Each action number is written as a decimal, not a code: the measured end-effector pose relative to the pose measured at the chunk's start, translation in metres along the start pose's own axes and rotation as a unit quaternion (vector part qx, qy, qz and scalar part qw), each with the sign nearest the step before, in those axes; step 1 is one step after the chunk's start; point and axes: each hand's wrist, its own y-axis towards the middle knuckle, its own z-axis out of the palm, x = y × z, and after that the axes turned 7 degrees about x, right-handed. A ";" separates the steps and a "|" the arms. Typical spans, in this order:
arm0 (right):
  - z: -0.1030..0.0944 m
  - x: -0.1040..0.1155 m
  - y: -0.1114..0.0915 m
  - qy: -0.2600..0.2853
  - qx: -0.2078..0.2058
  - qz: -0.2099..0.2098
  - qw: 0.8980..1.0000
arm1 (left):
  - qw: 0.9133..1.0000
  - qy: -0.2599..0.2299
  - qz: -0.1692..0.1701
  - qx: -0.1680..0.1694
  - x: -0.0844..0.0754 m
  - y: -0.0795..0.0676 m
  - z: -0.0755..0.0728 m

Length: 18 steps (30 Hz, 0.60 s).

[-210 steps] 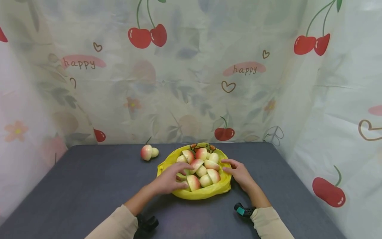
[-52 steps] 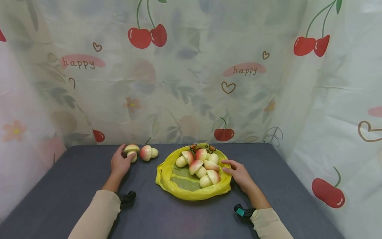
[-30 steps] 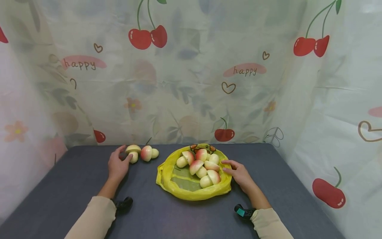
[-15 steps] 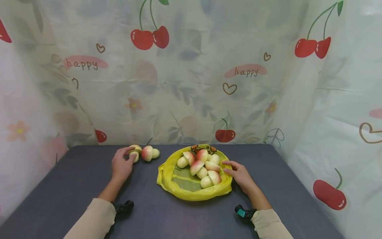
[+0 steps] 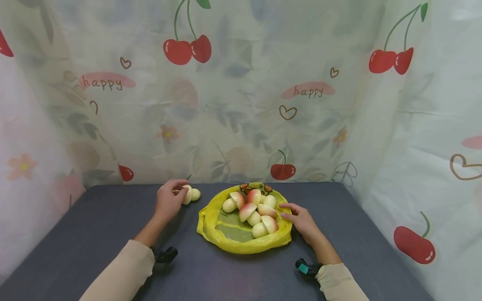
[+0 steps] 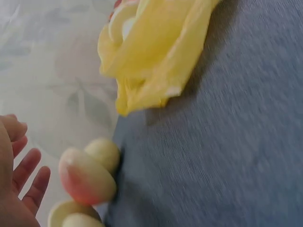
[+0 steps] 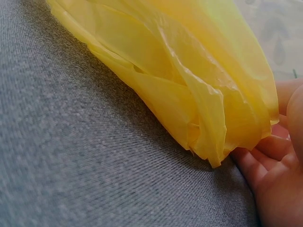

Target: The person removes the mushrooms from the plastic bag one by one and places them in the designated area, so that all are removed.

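My left hand [image 5: 171, 200] hovers at the far left of the table, fingers spread and relaxed, with nothing in its grasp. Just beyond it lies a red-capped toy mushroom [image 5: 195, 194], partly covered by the fingers. In the left wrist view this mushroom [image 6: 87, 177] lies beside a second, paler one [image 6: 75, 216], apart from the hand. A yellow plastic bag [image 5: 207, 240], rolled open, stands in the middle with several red-capped mushrooms [image 5: 260, 229] inside. My right hand [image 5: 303, 219] holds its right rim between thumb and fingers; the bag [image 7: 189, 90] hides the fingertips in the right wrist view.
A dark grey cloth-covered table [image 5: 233, 280] spreads beneath everything. Its far edge meets a printed curtain [image 5: 233, 125], which also closes off the left and right sides. Black straps with camera mounts [image 5: 165, 255] sit on both wrists.
Seven seconds ago my left hand was at a mushroom in the bag's near left. A paler mushroom has since moved beside the red-capped one. My left hand has just shifted right; the right hand stays put.
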 end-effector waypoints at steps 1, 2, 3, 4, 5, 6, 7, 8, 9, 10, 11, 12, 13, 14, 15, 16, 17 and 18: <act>0.000 0.000 0.000 0.001 0.000 0.000 1.000 | 1.000 0.001 0.011 0.013 -0.003 0.001 0.002; 0.000 0.000 -0.001 0.002 0.000 -0.001 1.000 | 0.999 -0.002 0.024 0.027 -0.006 0.003 0.003; 0.000 0.000 -0.001 0.003 0.000 0.000 1.000 | 0.998 -0.002 0.038 0.041 -0.009 0.004 0.005; -0.001 0.001 -0.001 0.006 0.000 0.001 1.000 | 0.997 -0.001 0.052 0.055 -0.011 0.005 0.007; -0.001 0.001 -0.001 0.006 0.001 0.001 1.000 | 0.996 0.002 0.064 0.069 -0.013 0.006 0.009; -0.001 0.001 -0.002 0.007 0.000 0.002 1.000 | 0.994 0.004 0.073 0.083 -0.015 0.007 0.012; -0.001 0.001 -0.001 0.007 0.000 0.002 1.000 | 0.992 0.006 0.079 0.096 -0.017 0.007 0.014; -0.001 0.001 -0.002 0.007 0.002 0.002 1.000 | 0.991 0.008 0.084 0.107 -0.018 0.008 0.017; -0.001 0.001 -0.001 0.006 0.002 0.002 1.000 | 0.989 0.013 0.088 0.118 -0.020 0.009 0.020; -0.001 0.001 -0.001 0.005 0.003 0.001 1.000 | 0.988 0.018 0.089 0.127 -0.022 0.010 0.023; 0.000 0.001 -0.001 0.006 0.003 0.002 1.000 | 0.987 0.021 0.087 0.137 -0.024 0.010 0.025; 0.000 0.002 -0.001 0.007 0.002 0.001 1.000 | 0.985 0.021 0.089 0.145 -0.026 0.011 0.028; 0.000 0.003 -0.002 0.008 0.004 -0.001 1.000 | 0.984 0.022 0.091 0.154 -0.028 0.012 0.031; 0.000 0.005 -0.002 0.008 0.005 -0.003 1.000 | 0.982 0.026 0.093 0.163 -0.029 0.013 0.034; 0.000 0.008 -0.004 0.008 0.006 -0.004 1.000 | 0.980 0.029 0.095 0.171 -0.031 0.013 0.037; 0.001 0.012 -0.006 0.009 0.007 -0.005 1.000 | 0.978 0.032 0.099 0.180 -0.032 0.014 0.040; 0.001 0.016 -0.008 0.008 0.008 -0.005 1.000 | 0.976 0.033 0.103 0.190 -0.033 0.015 0.043; 0.002 0.020 -0.011 0.007 0.010 -0.005 1.000 | 0.973 0.035 0.108 0.200 -0.034 0.016 0.046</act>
